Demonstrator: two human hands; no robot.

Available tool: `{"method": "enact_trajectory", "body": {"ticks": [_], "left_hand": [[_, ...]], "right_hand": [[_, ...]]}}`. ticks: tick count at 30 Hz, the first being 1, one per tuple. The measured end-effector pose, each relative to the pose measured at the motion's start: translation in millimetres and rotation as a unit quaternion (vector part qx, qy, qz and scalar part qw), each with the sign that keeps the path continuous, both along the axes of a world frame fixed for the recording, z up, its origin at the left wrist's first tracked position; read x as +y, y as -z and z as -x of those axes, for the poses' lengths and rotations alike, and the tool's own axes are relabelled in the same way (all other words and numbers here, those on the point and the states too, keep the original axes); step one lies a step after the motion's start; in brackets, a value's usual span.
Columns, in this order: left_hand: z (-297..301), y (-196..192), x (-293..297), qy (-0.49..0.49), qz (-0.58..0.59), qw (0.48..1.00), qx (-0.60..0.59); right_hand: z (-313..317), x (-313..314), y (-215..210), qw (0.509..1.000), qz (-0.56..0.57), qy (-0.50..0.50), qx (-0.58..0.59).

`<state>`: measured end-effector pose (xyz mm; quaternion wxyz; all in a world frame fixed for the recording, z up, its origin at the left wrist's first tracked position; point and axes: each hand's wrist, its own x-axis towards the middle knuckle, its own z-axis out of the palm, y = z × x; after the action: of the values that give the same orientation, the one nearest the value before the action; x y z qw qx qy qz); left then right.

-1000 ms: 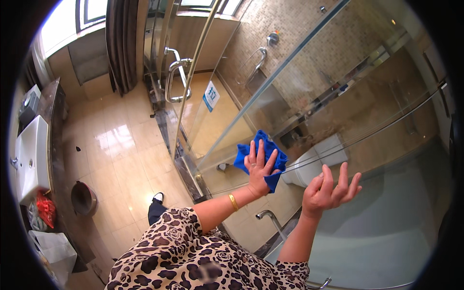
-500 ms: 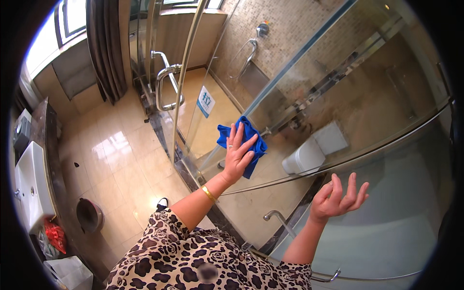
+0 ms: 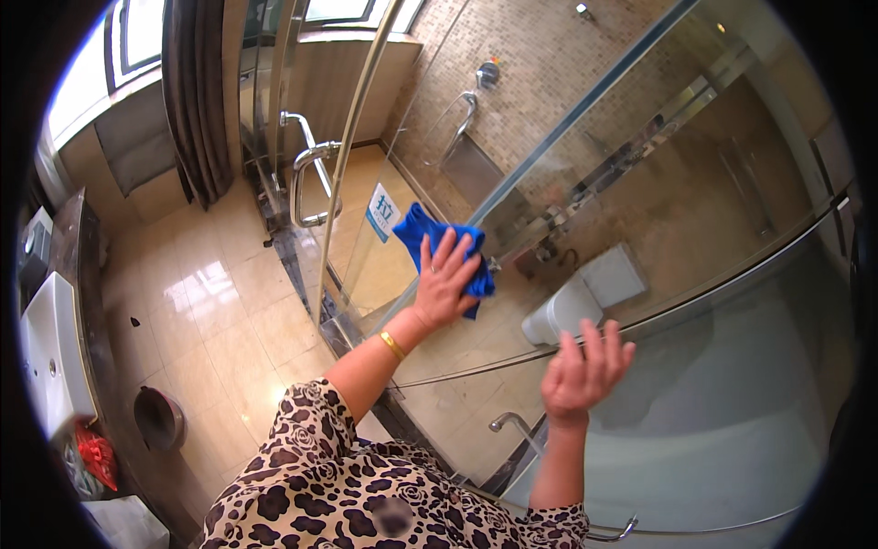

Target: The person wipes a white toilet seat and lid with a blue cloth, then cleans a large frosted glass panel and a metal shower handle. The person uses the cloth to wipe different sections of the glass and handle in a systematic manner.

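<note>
A blue cloth, creased and bunched, lies against the clear glass panel. My left hand is spread over it and holds it to the glass, palm side down, with a ring and a gold bracelet showing. The cloth's upper corner sticks out past my fingertips, beside a white and blue sign on the glass. My right hand is raised in front of the panel to the right, fingers apart and nothing in it. Whether it touches the glass I cannot tell.
A chrome door handle stands out at the upper left. A toilet and shower fittings show through the glass. A bent chrome bar lies below my right hand. At left are a white sink and a bin.
My left hand and the cloth have shifted slightly left and up across the glass. My right hand has moved left, with its fingers straighter. The view has tilted a little.
</note>
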<state>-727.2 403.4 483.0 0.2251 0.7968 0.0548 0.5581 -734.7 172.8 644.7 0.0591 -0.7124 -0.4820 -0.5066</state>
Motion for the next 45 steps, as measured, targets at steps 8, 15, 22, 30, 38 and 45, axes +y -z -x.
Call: {"method": "enact_trajectory", "body": {"ticks": [8, 15, 22, 30, 38, 45], "left_hand": [[-14, 10, 3, -0.078, 0.252, 0.962, -0.065], [8, 13, -61, -0.003, 0.106, 0.994, -0.008], [-12, -98, 42, 0.044, -0.105, 0.987, -0.113], [-18, -66, 36, -0.075, 0.153, 0.982, -0.088], [-2, -90, 23, 0.064, -0.165, 0.982, -0.068], [-11, -192, 94, -0.008, -0.099, 0.986, -0.137]], "right_hand": [[-15, 39, 27, 0.997, 0.02, 0.024, -0.071], [-15, 33, 25, 0.995, 0.028, 0.044, -0.08], [-15, 36, 27, 0.995, 0.022, 0.047, -0.083], [-15, 37, 29, 0.995, 0.014, 0.039, -0.091], [-14, 38, 27, 0.996, 0.012, 0.035, -0.085], [-13, 36, 29, 0.994, 0.013, 0.059, -0.085]]}}
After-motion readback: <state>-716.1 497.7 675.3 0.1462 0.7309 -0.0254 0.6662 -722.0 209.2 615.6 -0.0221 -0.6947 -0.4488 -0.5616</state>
